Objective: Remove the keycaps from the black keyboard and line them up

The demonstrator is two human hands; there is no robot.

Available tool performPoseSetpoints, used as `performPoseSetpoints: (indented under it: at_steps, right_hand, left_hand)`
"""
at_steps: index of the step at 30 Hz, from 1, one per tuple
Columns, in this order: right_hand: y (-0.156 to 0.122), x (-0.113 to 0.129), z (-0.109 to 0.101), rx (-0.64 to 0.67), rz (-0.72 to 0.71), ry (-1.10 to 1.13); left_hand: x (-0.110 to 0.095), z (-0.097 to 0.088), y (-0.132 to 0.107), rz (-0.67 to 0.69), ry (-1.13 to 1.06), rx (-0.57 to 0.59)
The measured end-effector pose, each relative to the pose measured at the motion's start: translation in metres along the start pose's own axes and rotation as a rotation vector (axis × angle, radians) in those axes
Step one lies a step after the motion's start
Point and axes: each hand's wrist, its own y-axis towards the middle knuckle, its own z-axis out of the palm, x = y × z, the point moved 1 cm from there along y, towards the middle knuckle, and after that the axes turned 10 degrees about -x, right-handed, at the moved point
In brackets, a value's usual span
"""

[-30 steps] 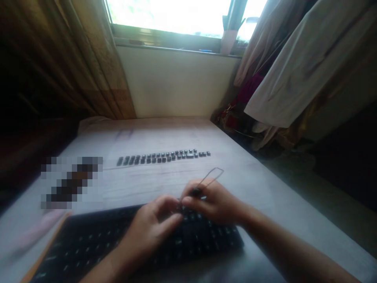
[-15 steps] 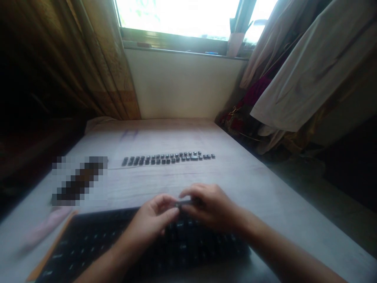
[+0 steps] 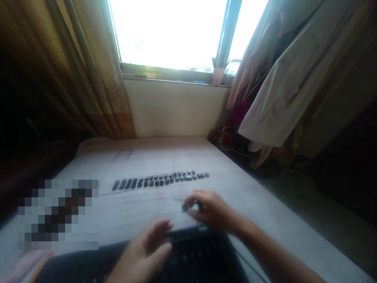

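Observation:
My right hand [image 3: 210,210] hovers over the white table [image 3: 259,204], just past the far edge of a black keyboard [image 3: 194,255]. Its fingers are pinched on a small dark keycap [image 3: 185,207]. My left hand [image 3: 145,251] lies on the keyboard with its fingers loosely curled; nothing shows in them. A row of loose dark keycaps [image 3: 160,179] is laid out on the table farther away, apart from both hands.
A pixelated patch [image 3: 57,214] covers something at the table's left. A window [image 3: 171,35] with brown curtains [image 3: 97,70] stands behind the table. Pale cloth [image 3: 294,78] hangs at the right, above a heap of dark red fabric [image 3: 235,125].
The camera tilted up, so the keyboard sits lower in view. My right hand moved off the keyboard toward the keycap row. The wire puller seen one second ago is out of sight. My left hand drew back.

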Motion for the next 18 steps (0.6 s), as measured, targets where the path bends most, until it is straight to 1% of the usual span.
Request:
performPoseSetpoints:
  at_steps: [2,5,7,8,10,12,15,18]
  right_hand:
    - [0.011,-0.039,-0.021,-0.095,0.249,-0.099]
    - [0.023,-0.099,-0.045,-0.169,0.402,-0.186]
    - [0.025,-0.132,-0.051,-0.166,0.481,-0.224]
    - [0.026,-0.145,-0.051,-0.15,0.508,-0.232]
    - [0.026,-0.163,-0.047,-0.107,0.541,-0.235]
    - [0.027,-0.173,-0.04,-0.068,0.555,-0.232]
    - [0.029,-0.18,-0.033,-0.04,0.563,-0.233]
    - [0.032,-0.183,-0.03,-0.035,0.564,-0.237]
  left_hand:
    - [0.002,-0.01,0.003,0.026,0.075,-0.056]
    - [0.004,-0.023,0.009,0.045,0.134,-0.105]
    - [0.006,-0.028,0.013,0.049,0.139,-0.143]
    - [0.007,-0.03,0.014,0.05,0.143,-0.152]
    - [0.009,-0.032,0.016,0.061,0.163,-0.154]
    - [0.012,-0.033,0.017,0.084,0.194,-0.15]
    - [0.015,-0.034,0.017,0.116,0.244,-0.159]
    - [0.015,-0.035,0.018,0.113,0.282,-0.146]
